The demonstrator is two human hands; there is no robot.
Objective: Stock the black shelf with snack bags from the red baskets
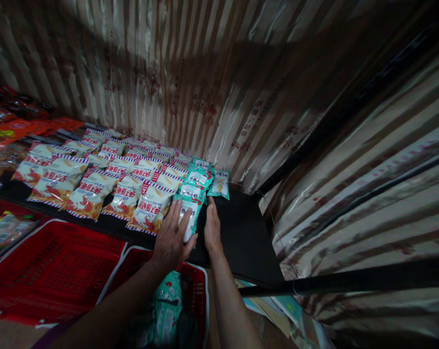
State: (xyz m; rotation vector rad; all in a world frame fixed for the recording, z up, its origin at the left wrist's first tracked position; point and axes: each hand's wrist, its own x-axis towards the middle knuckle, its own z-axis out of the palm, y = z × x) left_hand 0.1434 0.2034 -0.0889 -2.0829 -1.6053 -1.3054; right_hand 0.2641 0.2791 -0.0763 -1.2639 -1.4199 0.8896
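Observation:
On a black shelf (pixel 243 232), a column of teal-and-white snack bags (pixel 192 191) lies overlapping from front to back. My left hand (pixel 172 235) rests with outstretched fingers on the front bag and its left side. Along the right side of the same column, my right hand (pixel 212 225) is held upright with its fingers straight. Neither hand is wrapped round a bag. Another teal bag (pixel 219 184) lies behind my right fingertips, to the right of the column. White snack bags with red lettering (pixel 154 206) stand in rows just left of my left hand.
Below the shelf, a red basket (pixel 201 278) holds more teal bags (pixel 167 305); a second red basket (pixel 55 261) stands to its left. Orange packets (pixel 26 131) fill the far left. Striped sheeting (pixel 204 72) hangs behind, and a dark frame bar (pixel 292 167) slants at the right.

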